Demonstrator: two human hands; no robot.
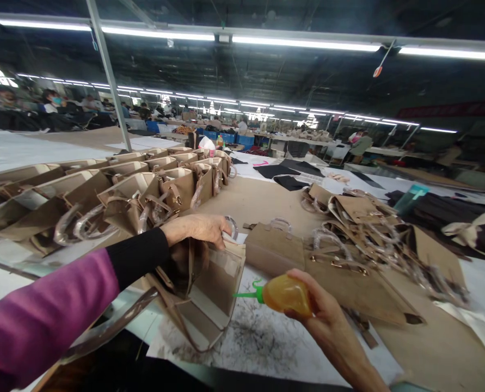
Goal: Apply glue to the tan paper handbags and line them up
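A brown handbag (215, 288) lies tilted on its side near the front edge of the table, its open mouth facing me. My left hand (201, 228) is closed on the bag's upper edge, with the thumb and fingertips at the rim. One plastic-wrapped handle (114, 326) of the bag hangs toward the lower left. In my right hand (319, 305) is a squeeze bottle (287, 294) of amber liquid with a green nozzle. The nozzle points left, its tip close to the bag's right edge. A stained white sheet (262, 337) lies beneath.
Rows of upright brown bags (71, 196) stand on the left. Flat bags (348, 277) and a pile of bag pieces (360, 212) lie on the right. Black sheets (283, 170) are farther back. A metal post (109, 76) rises at left; people sit in the distance.
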